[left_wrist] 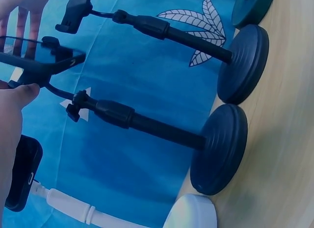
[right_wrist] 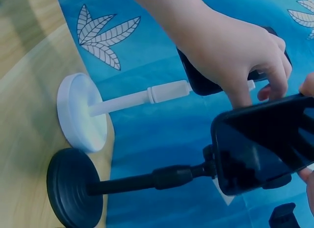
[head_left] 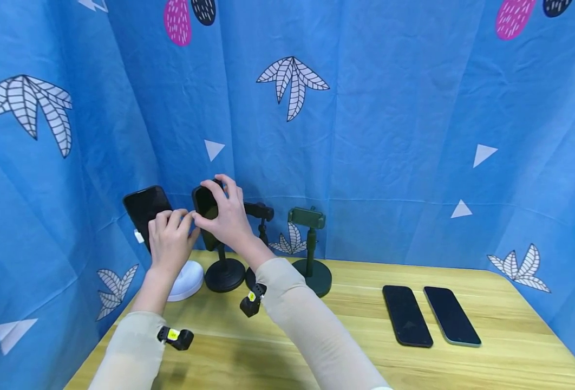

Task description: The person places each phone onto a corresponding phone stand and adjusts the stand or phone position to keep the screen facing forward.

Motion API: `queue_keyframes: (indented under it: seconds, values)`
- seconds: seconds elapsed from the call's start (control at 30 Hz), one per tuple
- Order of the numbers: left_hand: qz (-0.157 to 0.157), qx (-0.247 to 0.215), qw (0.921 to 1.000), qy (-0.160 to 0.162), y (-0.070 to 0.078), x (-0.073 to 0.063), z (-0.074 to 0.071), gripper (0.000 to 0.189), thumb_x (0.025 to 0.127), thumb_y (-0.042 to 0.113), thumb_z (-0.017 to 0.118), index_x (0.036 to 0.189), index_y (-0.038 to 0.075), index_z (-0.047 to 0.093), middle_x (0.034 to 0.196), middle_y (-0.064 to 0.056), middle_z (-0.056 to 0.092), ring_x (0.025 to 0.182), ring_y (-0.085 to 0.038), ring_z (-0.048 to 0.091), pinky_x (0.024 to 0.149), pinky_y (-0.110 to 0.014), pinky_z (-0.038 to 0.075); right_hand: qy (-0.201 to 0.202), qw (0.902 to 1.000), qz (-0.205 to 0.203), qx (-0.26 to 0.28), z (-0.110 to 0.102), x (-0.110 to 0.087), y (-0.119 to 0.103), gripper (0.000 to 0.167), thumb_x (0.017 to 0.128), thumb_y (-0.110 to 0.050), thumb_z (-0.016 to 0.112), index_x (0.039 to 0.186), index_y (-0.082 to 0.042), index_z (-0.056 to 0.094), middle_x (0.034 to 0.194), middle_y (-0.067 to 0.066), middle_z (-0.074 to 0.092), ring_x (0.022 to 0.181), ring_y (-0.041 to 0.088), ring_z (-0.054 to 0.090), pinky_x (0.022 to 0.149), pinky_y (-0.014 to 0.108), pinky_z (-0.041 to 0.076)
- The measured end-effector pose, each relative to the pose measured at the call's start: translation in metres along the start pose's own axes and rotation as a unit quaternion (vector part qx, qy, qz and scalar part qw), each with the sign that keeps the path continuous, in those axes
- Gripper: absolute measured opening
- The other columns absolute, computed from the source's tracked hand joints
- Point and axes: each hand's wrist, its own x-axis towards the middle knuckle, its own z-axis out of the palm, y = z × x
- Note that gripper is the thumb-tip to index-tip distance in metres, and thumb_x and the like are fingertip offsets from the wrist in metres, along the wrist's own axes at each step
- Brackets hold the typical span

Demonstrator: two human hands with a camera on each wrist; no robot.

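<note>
My right hand [head_left: 226,214] grips a black smartphone [right_wrist: 265,147] by its edges, thumb on one side and fingers on the other. The phone sits at the clamp of a black phone stand [left_wrist: 162,132] with a round base. My left hand [head_left: 170,238] is at the phone's left edge, its thumb [left_wrist: 24,94] against the black clamp [left_wrist: 37,78] behind the phone; its other fingers are curled in the right wrist view. Behind the left hand, another dark phone [head_left: 143,208] is mounted, tilted, on a white phone stand [right_wrist: 125,103].
To the right stand another black phone stand [left_wrist: 191,39], partly behind my right arm, and a dark green stand [head_left: 311,238]. Two smartphones [head_left: 406,316] [head_left: 452,316] lie flat at the right of the wooden table [head_left: 355,346]. A blue patterned curtain [head_left: 390,135] hangs close behind the stands.
</note>
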Motion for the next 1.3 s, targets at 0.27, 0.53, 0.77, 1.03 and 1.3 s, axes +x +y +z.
queue_keyframes:
  seconds: [0.27, 0.53, 0.77, 1.03, 1.3]
  values:
    - [0.023, 0.003, 0.9997, 0.004, 0.0007, -0.0018, 0.0012, 0.039, 0.072, 0.019, 0.086, 0.102, 0.001, 0.068, 0.100, -0.016, 0.066, 0.091, -0.036, 0.048, 0.069, -0.047, 0.037, 0.011, 0.9994, 0.010, -0.031, 0.0000, -0.0015, -0.0004, 0.058, 0.084, -0.032, 0.075, 0.133, -0.016, 0.048, 0.143, 0.017, 0.037, 0.124, 0.034, 0.043, 0.097, 0.044, 0.048]
    - [0.050, -0.002, 0.9988, 0.001, -0.0022, 0.0000, 0.0024, 0.040, 0.070, 0.018, 0.087, 0.101, 0.001, 0.067, 0.101, -0.015, 0.068, 0.090, -0.036, 0.049, 0.068, -0.047, 0.036, 0.007, 0.9974, 0.012, -0.071, 0.0017, -0.0023, -0.0006, 0.058, 0.085, -0.035, 0.073, 0.134, -0.016, 0.048, 0.145, 0.016, 0.036, 0.126, 0.032, 0.041, 0.097, 0.040, 0.050]
    - [0.069, 0.008, 0.9975, -0.011, -0.0058, -0.0044, 0.0028, 0.039, 0.072, 0.022, 0.084, 0.101, 0.003, 0.065, 0.101, -0.014, 0.069, 0.091, -0.036, 0.049, 0.070, -0.047, 0.036, 0.014, 0.9963, -0.013, -0.084, 0.0056, -0.0043, 0.0029, 0.058, 0.085, -0.033, 0.074, 0.135, -0.014, 0.049, 0.143, 0.019, 0.036, 0.126, 0.035, 0.040, 0.098, 0.042, 0.049]
    - [0.081, 0.004, 0.9967, -0.005, -0.0064, -0.0038, 0.0019, 0.035, 0.077, 0.025, 0.078, 0.102, 0.005, 0.064, 0.099, -0.013, 0.067, 0.090, -0.036, 0.049, 0.070, -0.047, 0.034, 0.020, 0.9938, -0.009, -0.109, 0.0064, -0.0020, 0.0031, 0.056, 0.085, -0.032, 0.074, 0.133, -0.016, 0.050, 0.143, 0.019, 0.037, 0.126, 0.035, 0.041, 0.098, 0.042, 0.049]
    - [0.107, 0.009, 0.9942, 0.006, -0.0078, 0.0040, -0.0003, 0.035, 0.078, 0.024, 0.076, 0.105, 0.005, 0.065, 0.098, -0.013, 0.068, 0.088, -0.036, 0.049, 0.069, -0.047, 0.034, 0.020, 0.9921, -0.005, -0.124, 0.0044, 0.0056, 0.0027, 0.056, 0.086, -0.034, 0.073, 0.134, -0.016, 0.051, 0.142, 0.020, 0.037, 0.127, 0.035, 0.042, 0.099, 0.042, 0.049]
